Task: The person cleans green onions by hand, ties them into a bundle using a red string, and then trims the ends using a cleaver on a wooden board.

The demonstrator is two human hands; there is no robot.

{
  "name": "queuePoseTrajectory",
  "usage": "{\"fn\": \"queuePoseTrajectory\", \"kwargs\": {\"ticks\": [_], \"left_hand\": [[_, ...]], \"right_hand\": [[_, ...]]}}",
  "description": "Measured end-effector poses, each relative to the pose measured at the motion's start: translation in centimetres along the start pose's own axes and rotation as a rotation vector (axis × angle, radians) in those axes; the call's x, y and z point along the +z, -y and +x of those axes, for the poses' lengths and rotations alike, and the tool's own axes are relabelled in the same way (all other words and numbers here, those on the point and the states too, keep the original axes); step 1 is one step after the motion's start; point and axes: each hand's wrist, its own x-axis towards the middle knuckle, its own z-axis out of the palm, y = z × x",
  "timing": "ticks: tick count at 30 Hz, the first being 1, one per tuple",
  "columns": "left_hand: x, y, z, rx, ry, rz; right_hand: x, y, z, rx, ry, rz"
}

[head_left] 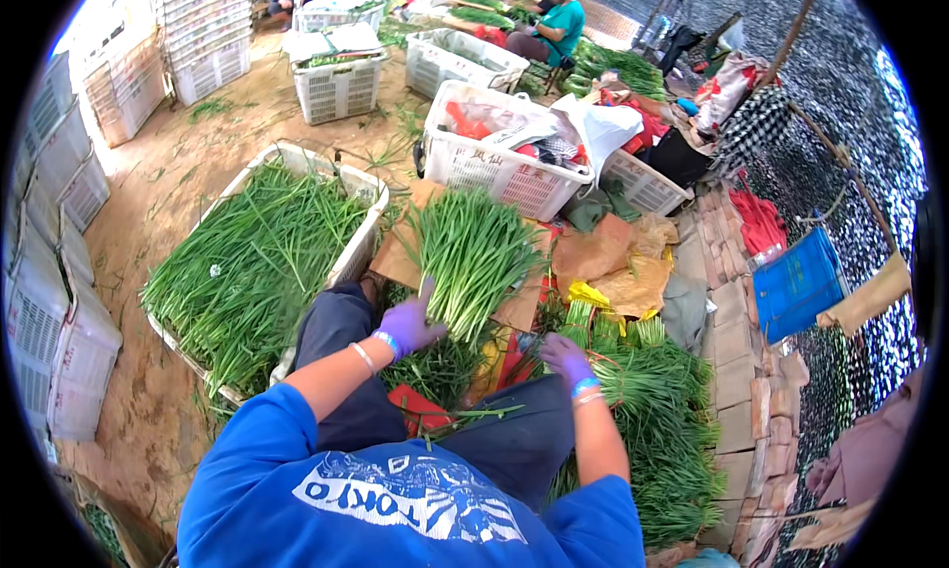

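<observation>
A loose pile of long green Chinese chives (473, 257), pale at the stem ends, lies on brown cardboard in front of me. At its left lower edge is my left hand (408, 326) in a purple glove, index finger stretched out and the others apart, holding nothing. My right hand (566, 358), also gloved in purple, is beside the tied chive bundles (647, 400) at my right; its fingers look loosely extended and nothing shows in them. A red band (610, 375) crosses one bundle. Both wrists wear blue bands.
A white crate (368, 234) heaped with loose chives stands at my left. Ahead is another crate (504, 168) holding bags and cloth. Stacked crates (59, 341) line the left side, bricks (732, 390) the right. A person in green (561, 29) sits farther back.
</observation>
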Motion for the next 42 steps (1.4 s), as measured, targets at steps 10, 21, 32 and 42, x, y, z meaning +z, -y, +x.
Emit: {"fn": "queuePoseTrajectory", "kwargs": {"ticks": [10, 21, 32, 42], "left_hand": [[6.0, -1.6, -3.8, 0.322, 0.345, 0.246], [9.2, 1.3, -5.6, 0.142, 0.754, 0.642], [9.3, 1.9, -5.2, 0.26, 0.507, 0.58], [9.2, 2.3, -6.0, 0.196, 0.449, 0.541]], "right_hand": [[-8.8, -6.6, -20.0, 0.054, -0.381, 0.154], [-2.3, -30.9, -30.5, 0.541, -0.634, 0.462], [-5.6, -20.7, -16.0, 0.077, -0.518, 0.571], [-5.6, -22.5, -8.4, -0.034, -0.869, 0.155]]}}
